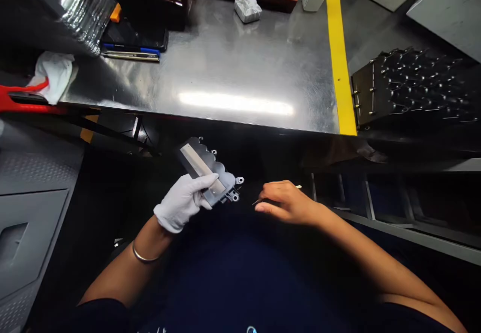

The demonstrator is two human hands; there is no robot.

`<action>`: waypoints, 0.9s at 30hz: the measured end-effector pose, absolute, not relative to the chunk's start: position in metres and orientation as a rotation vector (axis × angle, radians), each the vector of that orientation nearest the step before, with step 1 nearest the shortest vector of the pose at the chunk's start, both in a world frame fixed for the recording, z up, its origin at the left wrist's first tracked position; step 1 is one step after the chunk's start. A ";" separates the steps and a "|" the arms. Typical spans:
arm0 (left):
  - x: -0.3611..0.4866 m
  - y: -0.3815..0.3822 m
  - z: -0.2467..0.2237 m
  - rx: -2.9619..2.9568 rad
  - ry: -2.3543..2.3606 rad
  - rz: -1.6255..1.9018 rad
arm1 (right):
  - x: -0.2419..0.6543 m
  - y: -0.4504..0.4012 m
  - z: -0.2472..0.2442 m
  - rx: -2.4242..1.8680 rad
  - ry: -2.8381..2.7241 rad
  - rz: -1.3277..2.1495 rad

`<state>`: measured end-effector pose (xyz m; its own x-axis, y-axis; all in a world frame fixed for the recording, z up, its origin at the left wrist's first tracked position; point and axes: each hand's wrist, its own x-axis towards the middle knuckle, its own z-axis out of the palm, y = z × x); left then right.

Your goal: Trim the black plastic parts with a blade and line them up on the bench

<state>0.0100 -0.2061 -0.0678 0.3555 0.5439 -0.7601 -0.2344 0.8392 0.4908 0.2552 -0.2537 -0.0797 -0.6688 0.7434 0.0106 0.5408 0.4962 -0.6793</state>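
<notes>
My left hand (182, 200), in a white glove, grips a grey metal casting (224, 179) with a scalloped edge, a flat pale strip along its face and small ringed lugs. It is held tilted in front of the steel table's near edge. To the right of the casting, and apart from it, my bare right hand (287, 202) is closed around a slim pointed tool (255, 203). Only the tool's dark thin tip and a pale end above the knuckles show; the fingers cover the rest.
On the steel table (240, 67), a white wrapped bundle (248, 9) lies at the back. A yellow stripe (340, 62) runs down its right part. Several stacked metal parts (417, 85) stand at right. A red-handled tool (26, 97) and white cloth (54, 75) lie at left.
</notes>
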 end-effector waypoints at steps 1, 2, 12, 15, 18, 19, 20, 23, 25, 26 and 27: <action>0.011 -0.208 -0.067 0.365 1.066 0.511 | 0.255 -0.252 -0.078 -1.130 -2.422 0.812; 0.012 -0.210 -0.066 0.409 1.032 0.512 | 0.254 -0.249 -0.076 -1.155 -2.430 0.669; 0.014 -0.214 -0.068 0.607 1.073 0.408 | 0.237 -0.231 -0.074 -0.909 -2.686 0.176; 0.015 -0.213 -0.069 0.578 1.041 0.423 | 0.237 -0.233 -0.078 -0.846 -2.689 0.228; 0.014 -0.214 -0.071 0.532 0.989 0.454 | 0.244 -0.231 -0.075 -0.837 -2.646 0.371; 0.013 -0.213 -0.071 0.519 0.970 0.469 | 0.249 -0.227 -0.072 -0.872 -2.617 0.442; 0.012 -0.212 -0.070 0.508 0.952 0.484 | 0.254 -0.220 -0.068 -0.938 -2.581 0.512; 0.008 -0.200 -0.064 0.537 0.918 0.538 | 0.271 -0.178 -0.051 -1.351 -2.439 0.580; 0.007 -0.188 -0.056 0.589 0.919 0.563 | 0.276 -0.133 -0.039 -1.734 -2.322 0.473; 0.008 -0.181 -0.052 0.614 0.922 0.578 | 0.277 -0.106 -0.034 -1.912 -2.279 0.439; 0.009 -0.174 -0.048 0.633 0.918 0.598 | 0.276 -0.078 -0.030 -2.074 -2.206 0.419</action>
<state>0.0087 -0.1740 -0.0476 0.4757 0.7044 -0.5268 -0.1972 0.6691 0.7166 0.2757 -0.0784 -0.0297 -0.0773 0.9892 -0.1248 0.9661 0.0434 -0.2547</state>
